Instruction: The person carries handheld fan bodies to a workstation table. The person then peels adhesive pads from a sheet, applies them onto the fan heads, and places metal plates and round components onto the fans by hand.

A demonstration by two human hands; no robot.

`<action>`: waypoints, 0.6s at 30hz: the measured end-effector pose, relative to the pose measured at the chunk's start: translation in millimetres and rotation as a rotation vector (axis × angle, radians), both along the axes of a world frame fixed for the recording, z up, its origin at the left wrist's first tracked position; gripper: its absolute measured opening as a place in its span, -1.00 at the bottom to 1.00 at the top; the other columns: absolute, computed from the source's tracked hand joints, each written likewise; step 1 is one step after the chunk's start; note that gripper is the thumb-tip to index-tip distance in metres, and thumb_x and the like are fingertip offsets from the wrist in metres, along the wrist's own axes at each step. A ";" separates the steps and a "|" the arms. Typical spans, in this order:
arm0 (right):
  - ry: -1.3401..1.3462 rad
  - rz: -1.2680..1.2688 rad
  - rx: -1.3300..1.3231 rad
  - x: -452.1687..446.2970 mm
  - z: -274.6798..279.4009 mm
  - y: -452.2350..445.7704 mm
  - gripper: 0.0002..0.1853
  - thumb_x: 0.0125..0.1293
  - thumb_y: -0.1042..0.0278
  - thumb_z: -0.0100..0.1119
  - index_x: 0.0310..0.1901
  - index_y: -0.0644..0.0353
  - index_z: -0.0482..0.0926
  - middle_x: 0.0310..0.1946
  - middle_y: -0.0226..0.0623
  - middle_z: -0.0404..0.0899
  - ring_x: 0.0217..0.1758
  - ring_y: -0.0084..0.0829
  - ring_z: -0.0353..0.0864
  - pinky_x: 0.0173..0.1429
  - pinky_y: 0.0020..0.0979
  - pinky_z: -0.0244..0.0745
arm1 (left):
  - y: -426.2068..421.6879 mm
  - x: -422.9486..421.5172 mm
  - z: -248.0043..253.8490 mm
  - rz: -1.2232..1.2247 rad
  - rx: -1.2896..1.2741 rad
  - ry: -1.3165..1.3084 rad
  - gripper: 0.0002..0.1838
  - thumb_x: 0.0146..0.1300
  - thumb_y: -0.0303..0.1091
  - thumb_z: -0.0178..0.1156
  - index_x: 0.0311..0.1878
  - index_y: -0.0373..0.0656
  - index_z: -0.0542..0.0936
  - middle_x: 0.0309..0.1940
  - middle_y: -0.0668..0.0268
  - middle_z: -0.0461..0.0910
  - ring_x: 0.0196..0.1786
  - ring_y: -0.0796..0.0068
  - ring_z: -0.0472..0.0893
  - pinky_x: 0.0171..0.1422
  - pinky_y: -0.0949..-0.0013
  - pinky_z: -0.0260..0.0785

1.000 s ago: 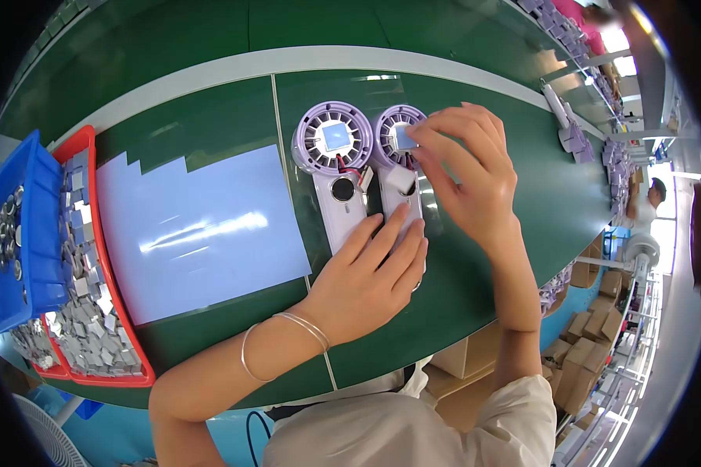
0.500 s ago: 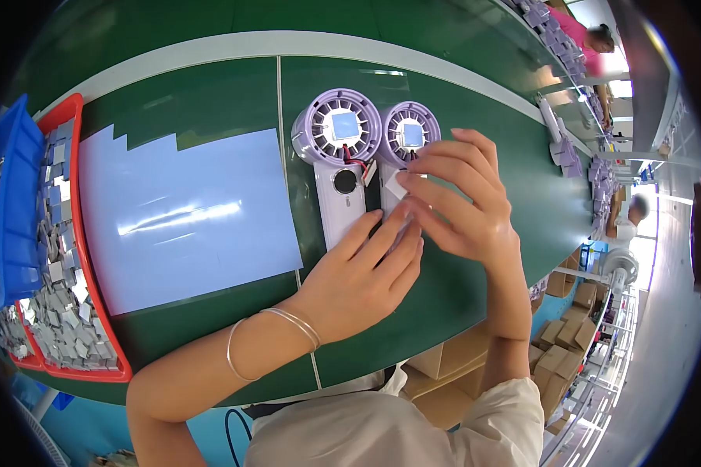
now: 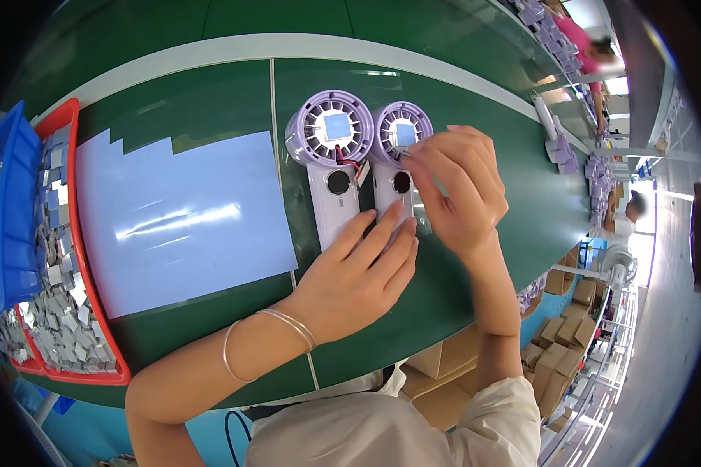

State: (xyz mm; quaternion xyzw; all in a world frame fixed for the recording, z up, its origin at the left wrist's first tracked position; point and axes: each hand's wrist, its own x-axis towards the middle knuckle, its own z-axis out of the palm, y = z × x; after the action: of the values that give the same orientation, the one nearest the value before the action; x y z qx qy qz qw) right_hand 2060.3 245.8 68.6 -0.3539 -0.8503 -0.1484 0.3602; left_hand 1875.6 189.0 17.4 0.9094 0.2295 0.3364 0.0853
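Note:
Two light-purple handheld fans lie side by side, round heads away from me. The left fan [image 3: 331, 214] has a blue square at its hub, a black round spot on the handle and red and black wires with a white connector at its neck. My left hand [image 3: 356, 276] rests with outstretched fingers over the lower handle of the right fan [image 3: 382, 191], close beside the left one. At the right fan's neck, my right hand [image 3: 463, 183] is closed in a pinch. What its fingertips hold is too small to make out.
A large pale-blue sheet [image 3: 195, 218] with a stepped edge lies left of the fans. Beyond it stand a red tray [image 3: 93, 296] of small grey pieces and a blue bin [image 3: 15, 233]. Purple parts [image 3: 565, 156] line the far right edge; cardboard boxes [image 3: 557, 358] sit lower right.
My right hand has turned, and its fingers have closed at the right fan's neck. The small white piece seen at its fingertips no longer shows; the handle's black spot is uncovered.

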 end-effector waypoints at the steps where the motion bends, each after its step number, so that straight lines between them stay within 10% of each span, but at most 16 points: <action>1: -0.026 -0.011 0.032 0.5 0.6 1.3 -0.71 -0.11 0.58 0.41 -0.25 0.24 0.66 -0.33 -0.31 0.60 -0.31 -0.29 0.59 -0.14 -0.29 0.50 | -0.3 -0.5 0.2 0.003 -0.002 0.000 -0.57 0.05 -0.27 0.26 0.01 -0.25 0.62 0.14 0.15 0.56 0.33 0.08 0.46 0.35 0.04 0.32; 18: -0.232 -0.143 -0.112 7.5 23.5 6.6 -0.66 -0.07 0.42 0.52 -0.18 0.16 0.68 -0.23 -0.39 0.59 -0.14 -0.27 0.53 0.02 -0.25 0.35 | -0.1 -1.2 -0.4 0.003 0.014 -0.013 -0.61 0.08 -0.30 0.27 -0.02 -0.27 0.63 0.14 0.12 0.57 0.32 0.07 0.47 0.33 0.04 0.34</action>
State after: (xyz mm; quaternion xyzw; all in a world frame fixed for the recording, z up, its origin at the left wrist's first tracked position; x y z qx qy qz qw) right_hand 2067.8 252.3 92.1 -0.4135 -0.8659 -0.1657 0.2277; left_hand 1874.4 188.9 17.0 0.9075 0.2278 0.3439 0.0799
